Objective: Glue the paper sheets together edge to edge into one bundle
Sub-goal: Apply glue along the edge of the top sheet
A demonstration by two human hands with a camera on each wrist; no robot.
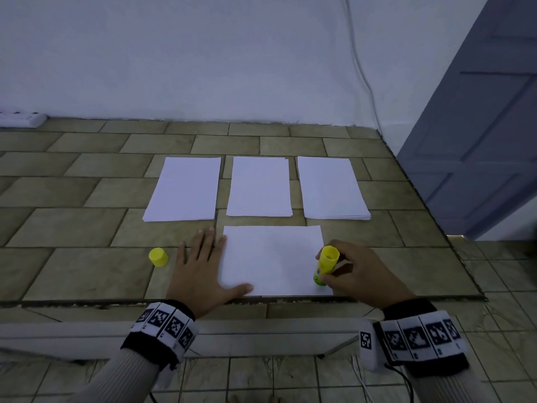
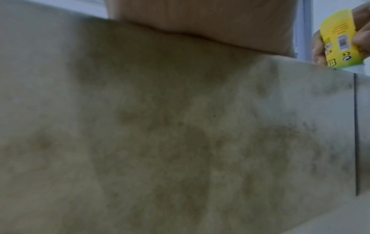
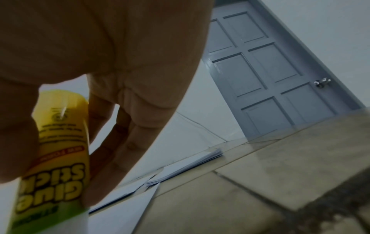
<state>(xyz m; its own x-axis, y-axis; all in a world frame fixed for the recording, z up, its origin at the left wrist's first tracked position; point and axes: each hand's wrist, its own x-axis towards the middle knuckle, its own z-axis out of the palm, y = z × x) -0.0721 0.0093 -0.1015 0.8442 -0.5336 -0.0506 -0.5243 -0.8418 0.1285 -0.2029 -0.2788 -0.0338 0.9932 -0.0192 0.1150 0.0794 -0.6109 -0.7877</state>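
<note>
A single white sheet [image 1: 273,257] lies crosswise near the front edge of the tiled surface. My left hand [image 1: 203,266] lies flat with spread fingers on the sheet's left edge, the thumb on the paper. My right hand [image 1: 351,271] grips an uncapped yellow-green glue stick [image 1: 326,266], tip down on the sheet's right front corner. In the right wrist view the glue stick [image 3: 58,152] stands between thumb and fingers; the left wrist view shows the glue stick [image 2: 340,41] at the far right. The yellow cap [image 1: 158,257] lies left of my left hand. Three paper stacks [image 1: 258,186] lie in a row behind.
The tiled surface [image 1: 87,228] ends at a white wall behind and drops off at the right beside a grey door [image 1: 479,141]. A white power strip [image 1: 20,119] sits at the back left. A cable [image 1: 363,74] runs down the wall.
</note>
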